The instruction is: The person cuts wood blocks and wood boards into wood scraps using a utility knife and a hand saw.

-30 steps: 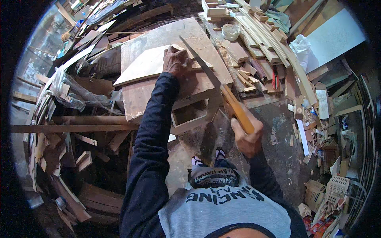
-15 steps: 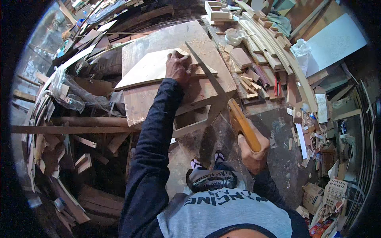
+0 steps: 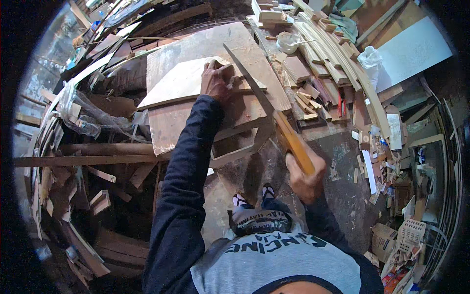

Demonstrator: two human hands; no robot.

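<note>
Right hand (image 3: pixel 307 177) tight round saw handle (image 3: pixel 294 143); left hand (image 3: pixel 215 84) half-curled on pale board (image 3: pixel 180 79), grip unclear.

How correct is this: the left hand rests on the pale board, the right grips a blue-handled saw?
The handle is orange, not blue, as the head view shows. The left hand does rest on the pale board, and the right hand grips the saw.

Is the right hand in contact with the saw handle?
Touching. The head view shows the right hand closed around the rear of the orange-brown saw handle.
</note>
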